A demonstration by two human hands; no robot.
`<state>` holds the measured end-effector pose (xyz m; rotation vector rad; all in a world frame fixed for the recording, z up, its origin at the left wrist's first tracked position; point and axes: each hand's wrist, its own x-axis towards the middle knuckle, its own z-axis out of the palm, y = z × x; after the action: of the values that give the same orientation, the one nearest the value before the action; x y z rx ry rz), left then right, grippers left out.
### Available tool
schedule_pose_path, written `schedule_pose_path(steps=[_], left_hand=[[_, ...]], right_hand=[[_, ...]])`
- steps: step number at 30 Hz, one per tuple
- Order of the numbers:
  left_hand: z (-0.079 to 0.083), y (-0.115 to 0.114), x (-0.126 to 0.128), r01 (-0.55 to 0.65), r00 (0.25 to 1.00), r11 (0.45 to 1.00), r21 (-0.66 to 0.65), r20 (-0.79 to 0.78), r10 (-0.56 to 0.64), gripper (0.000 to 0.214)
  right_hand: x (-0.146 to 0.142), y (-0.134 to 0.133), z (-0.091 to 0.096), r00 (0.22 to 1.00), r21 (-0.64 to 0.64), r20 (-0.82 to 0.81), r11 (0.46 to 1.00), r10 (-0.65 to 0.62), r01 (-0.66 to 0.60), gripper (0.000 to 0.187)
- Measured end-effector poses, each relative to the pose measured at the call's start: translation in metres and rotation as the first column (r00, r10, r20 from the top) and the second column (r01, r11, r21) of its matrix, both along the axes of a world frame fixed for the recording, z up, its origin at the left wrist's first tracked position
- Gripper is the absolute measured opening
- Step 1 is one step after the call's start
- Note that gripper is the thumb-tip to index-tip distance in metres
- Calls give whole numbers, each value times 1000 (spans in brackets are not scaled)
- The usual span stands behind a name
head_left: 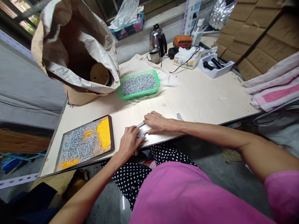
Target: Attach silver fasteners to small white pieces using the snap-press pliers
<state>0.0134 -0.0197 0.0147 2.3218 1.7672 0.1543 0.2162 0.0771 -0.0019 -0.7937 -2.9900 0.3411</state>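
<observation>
My left hand [129,140] and my right hand [157,122] meet near the front edge of the table, both closed on a grey metal piece [141,125] with two bar-like arms. Fingers cover much of this piece, so its exact kind is unclear. Left of my left hand lies a shallow dark-rimmed tray [112,133] with a yellow bottom, spread with many small silver screw-like pieces [81,141]. Beyond my hands, a green plastic basket [137,95] is filled with similar small silver pieces [140,83].
A large open sack [93,40] stands at the back left, with a round tan object inside. Along the back are a steel kettle [156,37], a metal cup [155,56], a tissue box [184,60] and a white tray [217,72]. Cardboard boxes [247,28] rise at the right.
</observation>
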Motion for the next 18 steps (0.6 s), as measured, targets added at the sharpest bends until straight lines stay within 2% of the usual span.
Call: schedule_pose_path(steps=[3, 7, 9, 13, 18], left_hand=[[-18, 18, 9, 124, 992, 992, 37, -1, -124, 55], [-24, 34, 14, 141, 989, 990, -14, -46, -142, 59], [-19, 36, 15, 124, 989, 992, -30, -83, -126, 55], [-11, 31, 21, 104, 990, 994, -41, -92, -108, 31], [-13, 27, 25, 71, 996, 997, -15, -48, -72, 17]], right_hand=[[2, -1, -2, 1000, 9, 1, 1000, -14, 14, 47], [9, -1, 0, 995, -2, 70, 997, -73, 74, 60], [11, -2, 5, 989, -8, 104, 995, -103, 104, 54], [8, -12, 15, 981, -9, 150, 992, -125, 128, 27], [3, -24, 3, 983, -27, 90, 986, -160, 163, 20]])
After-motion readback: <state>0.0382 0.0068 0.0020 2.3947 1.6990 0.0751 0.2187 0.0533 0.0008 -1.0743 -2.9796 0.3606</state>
